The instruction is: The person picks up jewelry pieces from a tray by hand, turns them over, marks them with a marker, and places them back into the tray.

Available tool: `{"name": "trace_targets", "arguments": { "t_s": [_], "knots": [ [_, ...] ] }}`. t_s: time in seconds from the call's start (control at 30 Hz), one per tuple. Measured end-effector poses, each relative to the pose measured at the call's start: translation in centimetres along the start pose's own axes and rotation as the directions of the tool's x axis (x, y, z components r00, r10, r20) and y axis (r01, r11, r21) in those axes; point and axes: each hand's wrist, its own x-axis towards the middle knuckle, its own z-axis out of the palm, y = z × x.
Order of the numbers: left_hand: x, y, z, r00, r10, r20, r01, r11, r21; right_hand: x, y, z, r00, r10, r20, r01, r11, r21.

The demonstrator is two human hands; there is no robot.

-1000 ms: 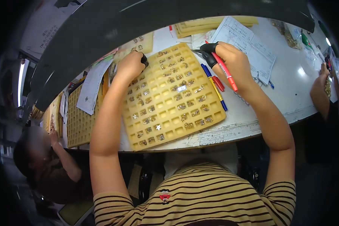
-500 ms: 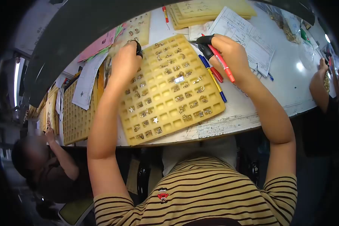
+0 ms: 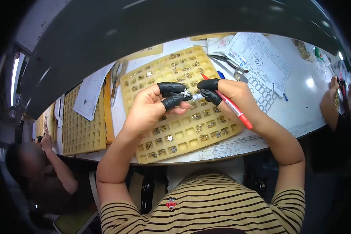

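Observation:
Between the black-covered thumb and finger of my left hand (image 3: pixel 150 103) is a small silvery jewelry piece (image 3: pixel 187 93), pinched above the tray. My right hand (image 3: pixel 236 95) is closed around a red marker pen (image 3: pixel 234 105), its tip side pointing up and left. Black finger covers are on that thumb and finger too, close to the jewelry piece. Below both hands lies a yellow compartment tray (image 3: pixel 144 159), with small metal jewelry in many of its pockets. A star-shaped piece (image 3: pixel 170 138) sits in a pocket near the front.
Printed papers (image 3: pixel 257 54) and a metal tool (image 3: pixel 240 74) lie behind my right hand. To the left are another yellow tray (image 3: pixel 78 136), a white sheet (image 3: pixel 90 95) and a long-handled tool (image 3: pixel 114 84). Other people sit at both sides. A dark overhang (image 3: pixel 175 19) crosses the top.
My left hand has moved right from the tray's far left edge and now pinches a jewelry piece. My right hand has come down and left toward it, still with the red marker.

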Motion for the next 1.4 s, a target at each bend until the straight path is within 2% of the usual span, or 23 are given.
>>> {"name": "trace_targets", "arguments": {
  "t_s": [0.13,0.2,0.27,0.47,0.53,0.67,0.73,0.8,0.93,1.0,1.07,1.2,1.4],
  "knots": [
    [-0.9,0.1,0.5,1.0,0.008,0.03,-0.008,1.0,-0.007,-0.2,-1.0,-0.2,0.992,0.073,0.106,-0.084,0.991,0.103],
    [-1.2,0.3,0.9,0.999,0.01,0.051,-0.008,1.0,-0.029,-0.2,-1.2,0.0,0.994,0.053,0.096,-0.064,0.992,0.109],
    [-1.3,0.6,1.1,0.997,-0.05,0.06,0.05,0.999,0.005,-0.2,-1.4,0.0,0.99,0.064,0.128,-0.084,0.984,0.158],
    [-1.5,-0.3,0.8,0.991,-0.015,0.135,0.015,1.0,0.002,-0.5,-1.6,0.2,0.978,0.111,0.174,-0.136,0.981,0.136],
    [-1.5,-0.5,0.9,0.988,-0.013,0.154,0.013,1.0,0.002,-0.5,-1.4,0.3,0.99,0.022,0.14,-0.036,0.995,0.093],
    [-1.6,-0.6,0.8,0.989,-0.001,0.149,0.002,1.0,-0.007,-0.5,-0.9,0.1,0.987,-0.048,0.154,0.047,0.999,0.013],
    [-1.6,-0.7,0.7,0.987,-0.01,0.162,0.009,1.0,0.008,-0.5,-0.7,0.4,0.992,-0.114,0.055,0.113,0.993,0.023],
    [-1.7,-1.1,0.8,0.977,0.09,0.193,-0.106,0.992,0.075,-0.5,-0.7,0.5,0.991,-0.126,0.039,0.126,0.992,0.002],
    [-1.7,-1.5,1.2,0.98,0.106,0.166,-0.115,0.992,0.048,-0.6,-0.7,0.2,0.977,-0.2,0.071,0.2,0.98,-0.005],
    [-1.8,-1.4,1.4,0.975,0.19,0.113,-0.211,0.955,0.211,-0.5,-0.8,0.2,0.968,-0.24,0.069,0.242,0.97,-0.018],
    [-1.8,-1.6,1.4,0.962,0.246,0.115,-0.268,0.93,0.251,-0.5,-0.9,0.2,0.959,-0.282,0.032,0.284,0.956,-0.073],
    [-1.7,-1.8,1.2,0.924,0.358,0.136,-0.382,0.841,0.383,-0.4,-0.8,0.1,0.956,-0.292,0.028,0.293,0.954,-0.069],
    [-1.6,-2.0,1.2,0.893,0.432,0.13,-0.443,0.784,0.436,-0.5,-0.8,0.1,0.961,-0.274,0.027,0.275,0.958,-0.086]
  ]
}}
